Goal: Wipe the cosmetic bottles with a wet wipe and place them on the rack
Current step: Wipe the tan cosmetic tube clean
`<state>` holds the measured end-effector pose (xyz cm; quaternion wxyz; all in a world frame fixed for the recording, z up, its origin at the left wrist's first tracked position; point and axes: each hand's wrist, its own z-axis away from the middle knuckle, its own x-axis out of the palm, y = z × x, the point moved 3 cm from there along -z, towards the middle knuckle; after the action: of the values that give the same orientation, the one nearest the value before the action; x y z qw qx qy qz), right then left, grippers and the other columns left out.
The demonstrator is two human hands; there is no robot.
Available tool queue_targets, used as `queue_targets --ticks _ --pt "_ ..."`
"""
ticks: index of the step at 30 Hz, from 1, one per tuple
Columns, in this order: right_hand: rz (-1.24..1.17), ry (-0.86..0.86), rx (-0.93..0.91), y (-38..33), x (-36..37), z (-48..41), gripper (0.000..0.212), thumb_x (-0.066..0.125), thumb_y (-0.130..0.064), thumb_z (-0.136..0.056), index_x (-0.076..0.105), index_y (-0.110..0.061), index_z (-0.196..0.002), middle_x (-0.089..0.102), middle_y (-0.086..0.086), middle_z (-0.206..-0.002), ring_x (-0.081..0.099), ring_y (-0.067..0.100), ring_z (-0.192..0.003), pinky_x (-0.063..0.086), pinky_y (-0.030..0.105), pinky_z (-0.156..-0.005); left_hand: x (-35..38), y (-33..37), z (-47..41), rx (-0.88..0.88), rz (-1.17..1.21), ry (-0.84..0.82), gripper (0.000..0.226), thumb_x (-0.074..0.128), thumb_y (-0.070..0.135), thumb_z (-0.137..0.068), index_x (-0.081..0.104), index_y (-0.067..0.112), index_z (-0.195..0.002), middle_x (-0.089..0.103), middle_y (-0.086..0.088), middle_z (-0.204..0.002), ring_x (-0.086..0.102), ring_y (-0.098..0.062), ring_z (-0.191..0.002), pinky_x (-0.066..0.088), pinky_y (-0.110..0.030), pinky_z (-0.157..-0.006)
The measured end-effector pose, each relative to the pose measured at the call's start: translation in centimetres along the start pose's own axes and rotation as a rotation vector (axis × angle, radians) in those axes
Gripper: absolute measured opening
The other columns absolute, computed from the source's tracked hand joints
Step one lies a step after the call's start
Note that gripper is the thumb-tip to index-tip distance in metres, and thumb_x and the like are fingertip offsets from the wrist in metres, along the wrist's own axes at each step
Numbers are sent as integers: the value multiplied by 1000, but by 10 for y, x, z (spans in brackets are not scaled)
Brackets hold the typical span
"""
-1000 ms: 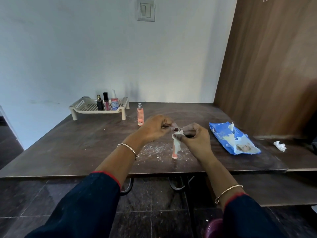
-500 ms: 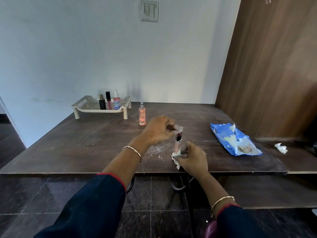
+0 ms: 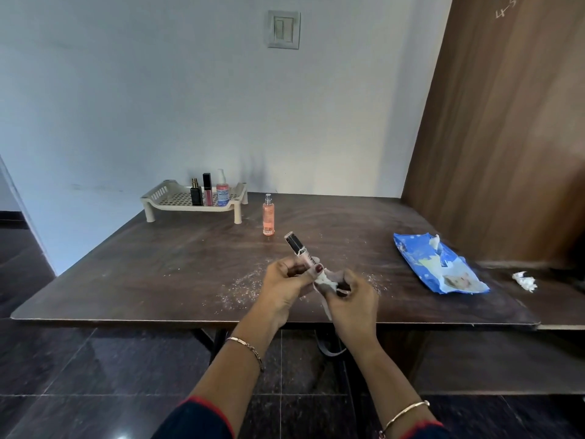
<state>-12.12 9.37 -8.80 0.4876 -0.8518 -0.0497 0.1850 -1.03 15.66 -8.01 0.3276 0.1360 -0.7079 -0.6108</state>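
My left hand point(image 3: 286, 285) grips a slim pink tube with a black cap point(image 3: 298, 249), tilted with the cap pointing up and to the left above the table's near edge. My right hand point(image 3: 353, 296) holds a crumpled white wet wipe point(image 3: 326, 280) bunched around the tube's lower end. A cream plastic rack point(image 3: 177, 201) stands at the far left of the table with three bottles on it: a black one point(image 3: 196, 193), a pink one with a black cap point(image 3: 207, 190) and a clear pump bottle point(image 3: 222, 190). An orange spray bottle point(image 3: 268, 215) stands upright just right of the rack.
A blue wet wipe pack point(image 3: 440, 264) lies open at the right of the dark brown table point(image 3: 158, 264). A used crumpled wipe point(image 3: 525, 280) rests on a lower ledge further right. White crumbs speckle the tabletop near my hands. A wooden panel rises at the right.
The tube has tipped from upright to slanting with its cap up and left. My left hand has dropped from the cap to the tube's body, and my right hand has shifted right with the wipe.
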Motion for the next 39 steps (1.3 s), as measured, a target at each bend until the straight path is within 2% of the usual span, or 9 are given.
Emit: queue_targets --ticks 4,9,12,16,22,27,30,33,39 --pt "-390 67 171 -4 1 2 6 76 -4 -76 71 -7 -74 65 -8 -57 58 0 -53 45 13 -54 -4 1 0 -34 178 -21 17 65 1 -82 67 -1 -99 71 -11 -91 70 -13 -76 59 -24 -69" --pt "-734 177 455 3 4 4 13 71 -2 -81 67 1 -93 66 8 -73 61 8 -60 50 17 -53 -6 6 2 7 316 -44 22 62 -4 -82 64 -5 -103 72 -11 -99 70 -15 -87 59 -26 -73" --pt "-820 100 621 1 14 7 5 66 0 -84 68 -4 -86 68 9 -78 63 12 -68 52 19 -65 -2 7 3 108 234 -37 22 65 -4 -80 60 -12 -100 70 -13 -95 69 -20 -85 59 -26 -72" --pt "-1029 32 720 -10 22 8 13 58 -9 -92 66 0 -86 68 4 -74 63 10 -69 56 19 -65 2 6 4 258 27 23 24 69 -5 -78 57 -18 -95 68 -21 -100 68 -23 -83 58 -32 -77" --pt "-957 43 776 -3 21 3 7 65 -9 -87 66 -2 -85 68 5 -75 63 9 -63 51 15 -49 7 7 9 359 -286 75 10 73 5 -78 68 7 -87 73 -2 -84 70 -16 -84 56 -27 -78" --pt "-794 48 719 1 18 -1 11 73 -14 -81 65 -7 -77 68 3 -64 59 11 -58 50 22 -61 7 15 7 395 -362 122 8 73 5 -78 67 10 -78 71 4 -81 69 -7 -80 54 -17 -76" --pt "-742 29 595 -14 16 -5 12 71 -18 -83 68 -7 -77 69 3 -67 61 8 -55 50 18 -52 -3 22 0 385 -434 167 19 74 5 -77 66 22 -74 73 2 -83 69 -6 -78 54 -15 -76" --pt "-719 -2 462 -39 16 -17 15 69 -17 -84 68 -7 -73 72 1 -64 64 6 -54 49 15 -48 -28 22 -9 315 -510 233 9 76 11 -76 69 15 -79 72 1 -75 68 -7 -71 51 -17 -70" --pt "-678 -116 542 -55 57 -43 8 71 -15 -82 68 -9 -78 73 8 -82 67 14 -69 52 19 -58 -78 50 -24 244 -617 240 12 78 20 -75 68 21 -69 69 4 -66 63 -8 -63 55 -26 -67"
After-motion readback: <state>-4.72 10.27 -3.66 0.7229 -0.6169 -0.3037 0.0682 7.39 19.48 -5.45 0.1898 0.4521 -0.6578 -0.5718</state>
